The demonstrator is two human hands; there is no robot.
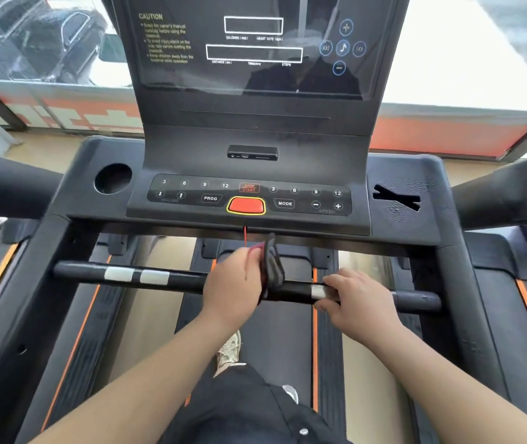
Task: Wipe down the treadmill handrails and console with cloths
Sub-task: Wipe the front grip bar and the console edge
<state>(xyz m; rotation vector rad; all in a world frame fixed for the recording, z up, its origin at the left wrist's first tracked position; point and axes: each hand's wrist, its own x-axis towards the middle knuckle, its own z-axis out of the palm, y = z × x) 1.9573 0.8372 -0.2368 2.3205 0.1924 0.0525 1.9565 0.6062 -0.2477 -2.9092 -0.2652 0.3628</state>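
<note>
Handrail (179,281), one clip (271,267), left hand (231,283), right hand (356,299)

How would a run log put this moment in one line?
left hand: holds clip at bar | right hand: grips bar | console: untouched

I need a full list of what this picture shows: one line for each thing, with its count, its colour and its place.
console: one, dark grey, upright in the middle
stop button: one, red with a yellow rim, middle of the key panel
cord: one, red, hanging below the stop button
cup hole: one, round, left of the key panel
crossbar: one, black with silver patches, below the console
side handrails: two, black, far left and far right
belt: one, black, under the crossbar
clip: one, black and red, at mid crossbar
shoe: one, pale, on the belt
left hand: grips the clip
right hand: grips the crossbar
</note>
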